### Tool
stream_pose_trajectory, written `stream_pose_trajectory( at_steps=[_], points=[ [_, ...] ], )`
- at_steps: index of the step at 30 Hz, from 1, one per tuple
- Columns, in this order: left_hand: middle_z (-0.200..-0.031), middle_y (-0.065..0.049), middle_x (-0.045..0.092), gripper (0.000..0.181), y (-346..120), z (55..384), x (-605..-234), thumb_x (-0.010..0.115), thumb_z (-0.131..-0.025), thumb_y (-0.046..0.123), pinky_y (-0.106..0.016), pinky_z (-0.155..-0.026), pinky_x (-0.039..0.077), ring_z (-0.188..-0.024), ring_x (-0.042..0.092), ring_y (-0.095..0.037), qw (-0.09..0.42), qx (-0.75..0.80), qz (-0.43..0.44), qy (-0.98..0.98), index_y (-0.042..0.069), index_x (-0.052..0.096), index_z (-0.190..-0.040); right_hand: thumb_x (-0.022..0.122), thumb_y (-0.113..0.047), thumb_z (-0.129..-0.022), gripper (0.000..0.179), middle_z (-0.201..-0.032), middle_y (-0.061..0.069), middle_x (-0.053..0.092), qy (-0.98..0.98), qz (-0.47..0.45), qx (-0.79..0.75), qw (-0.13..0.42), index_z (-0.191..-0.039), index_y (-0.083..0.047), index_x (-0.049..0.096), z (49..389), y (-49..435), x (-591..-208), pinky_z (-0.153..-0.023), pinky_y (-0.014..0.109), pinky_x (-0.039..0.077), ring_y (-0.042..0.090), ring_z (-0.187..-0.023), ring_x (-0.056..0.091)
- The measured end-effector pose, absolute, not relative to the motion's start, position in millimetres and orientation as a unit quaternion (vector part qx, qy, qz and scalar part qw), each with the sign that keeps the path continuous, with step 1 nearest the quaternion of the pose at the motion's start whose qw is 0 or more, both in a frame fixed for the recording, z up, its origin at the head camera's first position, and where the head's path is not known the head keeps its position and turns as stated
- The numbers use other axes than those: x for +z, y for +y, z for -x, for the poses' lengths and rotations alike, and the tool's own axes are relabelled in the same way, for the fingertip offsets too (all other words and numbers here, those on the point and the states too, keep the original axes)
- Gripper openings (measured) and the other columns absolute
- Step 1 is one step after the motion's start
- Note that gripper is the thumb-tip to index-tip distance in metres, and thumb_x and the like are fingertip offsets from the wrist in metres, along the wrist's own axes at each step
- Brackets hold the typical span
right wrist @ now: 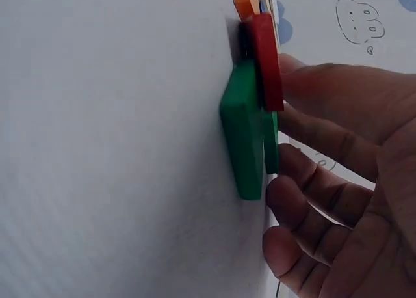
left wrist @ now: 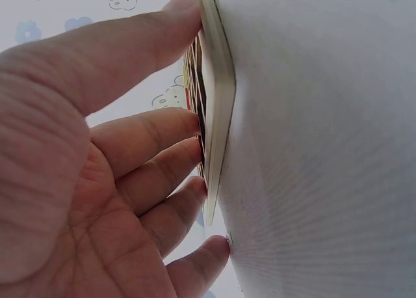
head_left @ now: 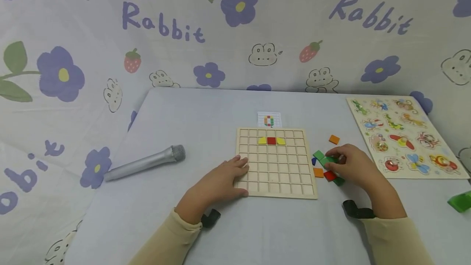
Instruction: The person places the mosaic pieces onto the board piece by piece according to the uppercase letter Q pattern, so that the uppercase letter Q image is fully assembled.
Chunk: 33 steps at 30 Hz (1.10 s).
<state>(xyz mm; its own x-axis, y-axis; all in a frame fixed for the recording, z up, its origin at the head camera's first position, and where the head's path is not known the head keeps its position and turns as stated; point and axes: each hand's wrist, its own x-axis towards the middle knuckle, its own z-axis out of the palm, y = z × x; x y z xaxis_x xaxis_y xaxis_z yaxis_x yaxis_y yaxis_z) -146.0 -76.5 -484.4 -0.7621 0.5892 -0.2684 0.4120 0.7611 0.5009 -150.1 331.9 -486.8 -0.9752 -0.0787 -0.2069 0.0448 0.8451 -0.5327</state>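
Note:
A wooden grid board (head_left: pixel 276 167) lies on the table, with a red square tile (head_left: pixel 271 140) between two yellow tiles (head_left: pixel 281 141) near its top. My left hand (head_left: pixel 224 179) rests at the board's left edge; in the left wrist view its thumb and several fingertips touch the rim, fingers spread. To the right of the board, my right hand (head_left: pixel 351 165) is over a small pile of tiles, its thumb and forefinger curled round a green tile (head_left: pixel 324 160). A red tile (right wrist: pixel 265 60) and another green tile (right wrist: pixel 244 135) lie right under the fingers.
Orange tiles (head_left: pixel 334 139) and a blue piece (head_left: pixel 314 161) lie near the pile. A small pattern card (head_left: pixel 269 120) is behind the board. The silver microphone (head_left: pixel 147 163) lies left, an animal puzzle board (head_left: pixel 408 138) right, and a green object (head_left: pixel 460 202) at the far right.

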Motion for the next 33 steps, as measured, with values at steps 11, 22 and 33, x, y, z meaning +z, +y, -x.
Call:
stream_pose_trajectory(
  at_steps=[11, 22, 33],
  points=[
    [-0.178, 0.0, 0.036, 0.078, -76.9, 145.7, -483.4, 0.085, -0.097, 0.034, -0.047, -0.14, 0.021, -0.17, 0.021, -0.022, 0.204, 0.214, -0.276, 0.915, 0.009, 0.052, -0.163, 0.085, -0.026, -0.097, 0.035, -0.118, 0.02, 0.065, 0.958, 0.022, -0.27, 0.093, -0.122, -0.003, 0.078, 145.4, 324.7, -486.8, -0.073, 0.033, 0.049, 0.03, -0.098, 0.056],
    [-0.178, 0.0, 0.036, 0.077, -77.1, 146.8, -483.3, 0.085, -0.097, 0.034, -0.047, -0.14, 0.021, -0.17, 0.021, -0.022, 0.205, 0.212, -0.275, 0.915, 0.01, 0.052, -0.163, 0.082, -0.024, -0.097, 0.018, -0.104, 0.012, 0.072, 0.946, 0.006, -0.298, 0.125, -0.103, -0.011, 0.071, 145.3, 320.1, -468.8, -0.067, 0.033, 0.051, 0.028, -0.092, 0.061],
    [-0.178, 0.001, 0.035, 0.079, -76.3, 147.6, -487.2, 0.086, -0.096, 0.035, -0.046, -0.14, 0.021, -0.17, 0.02, -0.02, 0.21, 0.215, -0.273, 0.914, 0.011, 0.052, -0.163, 0.072, -0.019, -0.106, 0.019, -0.112, 0.014, 0.076, 0.925, 0.026, -0.376, 0.05, -0.119, -0.006, 0.071, 176.0, 273.9, -455.8, -0.085, 0.036, 0.06, 0.029, -0.102, 0.071]
  ],
)
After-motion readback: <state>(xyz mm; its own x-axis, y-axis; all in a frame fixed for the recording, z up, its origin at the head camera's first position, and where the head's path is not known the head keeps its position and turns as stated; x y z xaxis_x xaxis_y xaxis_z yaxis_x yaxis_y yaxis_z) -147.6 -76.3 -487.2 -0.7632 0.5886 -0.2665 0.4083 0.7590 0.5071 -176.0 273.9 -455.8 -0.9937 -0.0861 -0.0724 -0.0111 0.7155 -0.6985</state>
